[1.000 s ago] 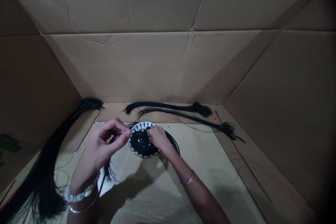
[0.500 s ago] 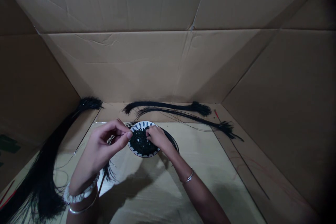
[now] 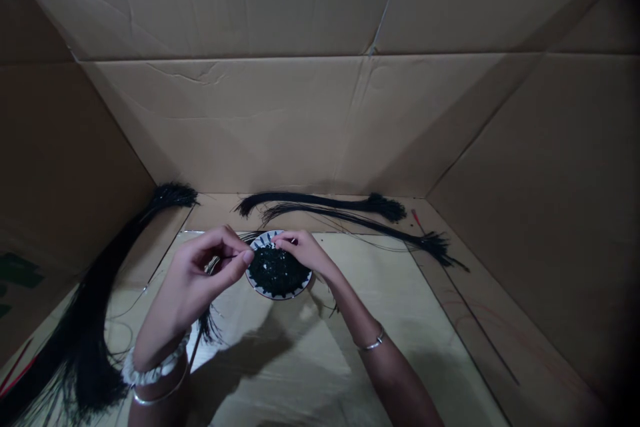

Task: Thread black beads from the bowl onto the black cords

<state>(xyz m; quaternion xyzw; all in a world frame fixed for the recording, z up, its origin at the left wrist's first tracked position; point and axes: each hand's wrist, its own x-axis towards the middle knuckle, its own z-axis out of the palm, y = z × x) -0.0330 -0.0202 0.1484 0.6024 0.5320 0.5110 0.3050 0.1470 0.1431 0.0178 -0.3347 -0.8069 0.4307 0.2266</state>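
Observation:
A round bowl (image 3: 305, 284) with a white and blue patterned rim holds a heap of small dark pieces with a few pale specks. At its left edge my left hand (image 3: 210, 267) pinches thin black strands between thumb and forefinger; more strands hang below the palm. Over the upper part of the bowl is my right hand (image 3: 305, 250), its thumb and forefinger close together. Whatever lies between those fingertips is too small to make out.
A thick black strand bundle (image 3: 100, 300) lies along the left side. Two thinner bundles, one upper (image 3: 320, 200) and one lower (image 3: 360, 221), lie by the rear cardboard wall (image 3: 260, 127). Cardboard walls rise on both sides.
My right hand has lifted from inside the heap and moved up, its fingers now near the bowl's upper rim. My left hand keeps its pinch in nearly the same place.

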